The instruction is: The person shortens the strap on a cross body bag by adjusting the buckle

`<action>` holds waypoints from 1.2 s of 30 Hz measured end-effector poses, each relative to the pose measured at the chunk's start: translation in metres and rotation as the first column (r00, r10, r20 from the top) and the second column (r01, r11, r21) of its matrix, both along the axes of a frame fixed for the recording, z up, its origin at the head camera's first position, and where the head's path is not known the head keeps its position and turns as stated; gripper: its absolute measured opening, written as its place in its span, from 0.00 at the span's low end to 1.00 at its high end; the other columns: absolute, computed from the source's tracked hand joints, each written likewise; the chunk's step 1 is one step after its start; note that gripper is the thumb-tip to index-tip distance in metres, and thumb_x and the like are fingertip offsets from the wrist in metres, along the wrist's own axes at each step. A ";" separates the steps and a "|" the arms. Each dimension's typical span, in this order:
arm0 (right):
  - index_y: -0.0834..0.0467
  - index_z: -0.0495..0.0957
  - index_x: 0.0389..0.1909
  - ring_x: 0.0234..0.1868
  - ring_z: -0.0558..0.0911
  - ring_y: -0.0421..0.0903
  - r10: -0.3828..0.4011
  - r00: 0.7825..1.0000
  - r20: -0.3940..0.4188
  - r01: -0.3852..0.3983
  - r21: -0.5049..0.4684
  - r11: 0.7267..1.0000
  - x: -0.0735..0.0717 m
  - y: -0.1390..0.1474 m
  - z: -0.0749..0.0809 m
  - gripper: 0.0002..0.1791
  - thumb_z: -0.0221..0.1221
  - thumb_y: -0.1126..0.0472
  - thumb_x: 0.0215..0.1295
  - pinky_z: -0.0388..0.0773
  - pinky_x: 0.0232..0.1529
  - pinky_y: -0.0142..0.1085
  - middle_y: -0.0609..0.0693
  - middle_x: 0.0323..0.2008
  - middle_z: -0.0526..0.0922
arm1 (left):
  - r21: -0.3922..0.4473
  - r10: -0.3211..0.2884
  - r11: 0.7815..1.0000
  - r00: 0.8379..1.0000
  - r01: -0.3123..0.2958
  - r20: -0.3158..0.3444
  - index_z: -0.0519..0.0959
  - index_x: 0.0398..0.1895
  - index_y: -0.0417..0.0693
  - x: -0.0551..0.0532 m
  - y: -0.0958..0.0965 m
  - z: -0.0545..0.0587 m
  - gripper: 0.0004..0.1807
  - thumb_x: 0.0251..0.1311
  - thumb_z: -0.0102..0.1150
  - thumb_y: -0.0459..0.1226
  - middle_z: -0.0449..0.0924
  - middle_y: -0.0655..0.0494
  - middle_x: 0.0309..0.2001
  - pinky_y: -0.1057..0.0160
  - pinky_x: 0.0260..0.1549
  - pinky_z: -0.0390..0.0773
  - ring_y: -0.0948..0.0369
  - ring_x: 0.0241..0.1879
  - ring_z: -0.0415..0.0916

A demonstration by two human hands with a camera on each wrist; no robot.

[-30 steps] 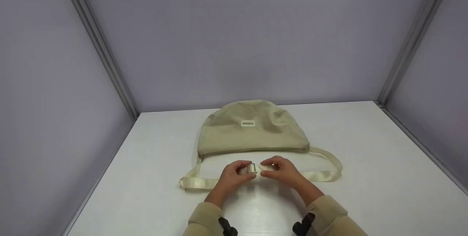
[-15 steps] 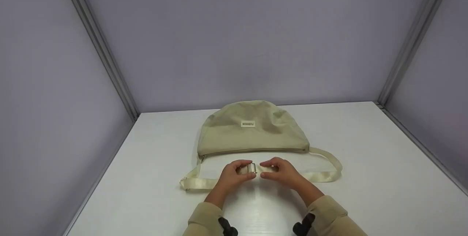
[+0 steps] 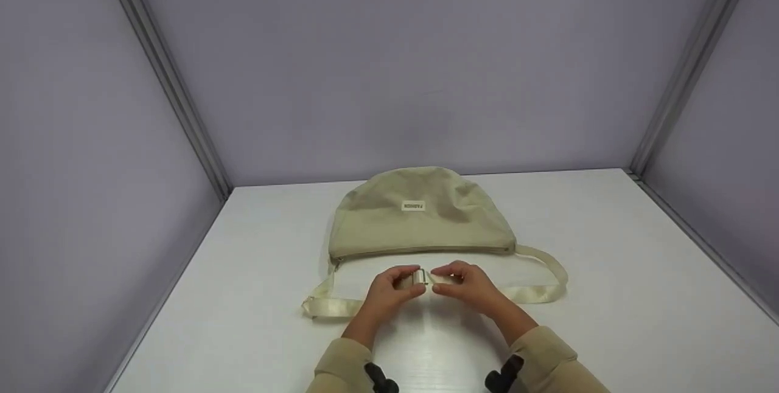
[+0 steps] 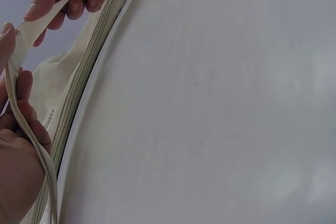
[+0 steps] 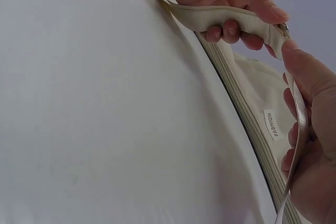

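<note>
A beige fabric shoulder bag (image 3: 420,232) lies flat, its zipped edge towards me and its label upside down. My left hand (image 3: 384,293) pinches a metal slide buckle (image 3: 420,277) on the bag's strap (image 3: 333,307) between thumb and fingers. Just right of the buckle, my right hand (image 3: 471,286) pinches the strap. In the left wrist view, the strap runs along my left palm (image 4: 21,177). Seen from the right wrist, the strap crosses my right fingers and hangs down past the right palm (image 5: 320,135). Fingers partly hide the buckle in both wrist views.
The white table (image 3: 608,259) carries the bag near its back edge. Pale panels with grey metal corner posts (image 3: 176,89) enclose the left, back and right. On the right, a strap loop (image 3: 557,274) lies on the table.
My hands and the buckle have risen very slightly, and the right fingertips are a little closer to the buckle. The outer strap bends have drawn slightly inward. The bag has stayed put.
</note>
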State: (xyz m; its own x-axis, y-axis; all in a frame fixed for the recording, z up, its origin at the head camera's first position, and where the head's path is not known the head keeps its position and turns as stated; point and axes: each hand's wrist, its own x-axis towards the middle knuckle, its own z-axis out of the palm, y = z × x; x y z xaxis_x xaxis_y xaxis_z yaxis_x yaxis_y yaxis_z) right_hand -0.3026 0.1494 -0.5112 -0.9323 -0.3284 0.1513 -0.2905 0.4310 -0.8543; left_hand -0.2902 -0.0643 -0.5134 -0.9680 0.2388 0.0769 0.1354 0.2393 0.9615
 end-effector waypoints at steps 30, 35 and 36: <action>0.60 0.84 0.49 0.46 0.76 0.44 -0.036 0.998 0.048 0.039 -0.063 0.997 0.001 0.000 0.003 0.17 0.68 0.58 0.60 0.72 0.45 0.31 0.57 0.49 0.82 | 0.030 0.000 1.000 1.000 0.000 0.019 0.80 0.57 0.40 0.004 0.002 0.003 0.24 0.56 0.70 0.38 0.81 0.46 0.54 0.62 0.54 0.74 0.61 0.51 0.74; 0.58 0.84 0.48 0.51 0.79 0.50 -0.046 0.998 -0.053 0.045 -0.023 0.999 0.006 -0.001 0.002 0.18 0.69 0.54 0.59 0.75 0.54 0.38 0.54 0.48 0.83 | 0.028 0.014 0.999 0.999 -0.015 0.036 0.80 0.56 0.41 0.001 0.002 0.001 0.25 0.56 0.71 0.39 0.81 0.47 0.54 0.64 0.52 0.75 0.63 0.50 0.75; 0.57 0.85 0.48 0.51 0.79 0.50 -0.054 0.994 -0.091 0.054 -0.003 0.999 0.007 -0.001 0.002 0.18 0.69 0.54 0.58 0.75 0.55 0.40 0.52 0.47 0.84 | 0.025 0.019 0.999 0.999 -0.020 0.042 0.80 0.56 0.41 0.000 0.002 0.001 0.25 0.55 0.71 0.40 0.81 0.47 0.54 0.63 0.52 0.75 0.62 0.50 0.75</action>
State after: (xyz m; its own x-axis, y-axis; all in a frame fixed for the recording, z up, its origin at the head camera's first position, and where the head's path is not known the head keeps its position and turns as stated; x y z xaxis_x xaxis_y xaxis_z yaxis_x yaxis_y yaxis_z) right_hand -0.2958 0.1484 -0.5091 -0.9309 -0.2782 0.2367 -0.3436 0.4475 -0.8256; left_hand -0.2898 -0.0619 -0.5124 -0.9749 0.2186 0.0425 0.0910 0.2171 0.9719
